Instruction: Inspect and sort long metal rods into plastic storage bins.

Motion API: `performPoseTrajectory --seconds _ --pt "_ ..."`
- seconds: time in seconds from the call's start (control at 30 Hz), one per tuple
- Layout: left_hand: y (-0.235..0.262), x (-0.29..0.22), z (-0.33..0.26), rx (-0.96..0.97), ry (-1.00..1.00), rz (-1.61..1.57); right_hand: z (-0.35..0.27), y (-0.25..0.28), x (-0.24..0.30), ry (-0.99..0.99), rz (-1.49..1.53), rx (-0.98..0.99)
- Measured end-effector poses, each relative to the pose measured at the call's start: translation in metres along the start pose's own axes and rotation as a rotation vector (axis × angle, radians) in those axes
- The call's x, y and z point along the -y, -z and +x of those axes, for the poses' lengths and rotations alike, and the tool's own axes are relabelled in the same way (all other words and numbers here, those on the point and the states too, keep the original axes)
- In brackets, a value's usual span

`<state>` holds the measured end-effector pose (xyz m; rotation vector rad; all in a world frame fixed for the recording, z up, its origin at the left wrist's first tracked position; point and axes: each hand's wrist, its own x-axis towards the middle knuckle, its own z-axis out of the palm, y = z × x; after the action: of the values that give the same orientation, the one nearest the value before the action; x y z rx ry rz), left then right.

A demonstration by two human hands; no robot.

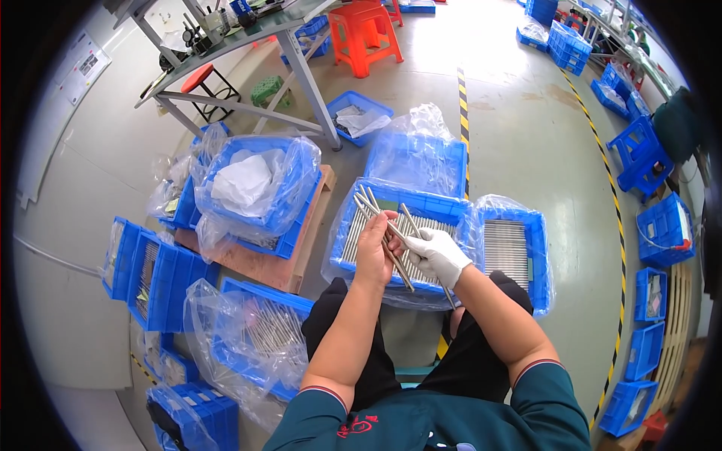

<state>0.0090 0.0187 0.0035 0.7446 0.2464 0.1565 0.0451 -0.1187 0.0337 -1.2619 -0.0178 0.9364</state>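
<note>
Above the plastic-lined blue crate of metal rods [421, 207] on the person's lap, the bare left hand [374, 252] grips a fanned bundle of thin grey metal rods [380, 225], while the white-gloved right hand [436, 254] clasps one long rod [412, 227] from it.

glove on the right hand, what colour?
White. The glove on the right hand shows clearly in the head view; the left hand is bare.
</note>
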Motion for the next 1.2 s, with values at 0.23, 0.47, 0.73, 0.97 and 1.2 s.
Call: performPoseTrajectory --seconds 0.23,0.47,0.73,0.97,1.2 --pt "0.008 0.002 0.0 0.063 0.068 -0.059 -0.006 -0.005 0.005 0.038 0.031 -0.053" --pt "0.002 0.002 -0.002 0.06 0.049 -0.125 -0.004 0.004 0.001 -0.055 0.151 0.093" --pt "0.001 0.017 -0.008 0.048 0.038 0.2 0.0 -0.002 -0.001 0.007 0.189 0.01" --pt "-0.005 0.015 -0.002 -0.098 0.091 0.199 0.014 0.014 0.0 0.117 -0.175 -0.151" --pt "0.001 0.019 -0.013 0.245 0.536 0.231 0.02 0.037 0.029 0.07 -0.024 -0.092"
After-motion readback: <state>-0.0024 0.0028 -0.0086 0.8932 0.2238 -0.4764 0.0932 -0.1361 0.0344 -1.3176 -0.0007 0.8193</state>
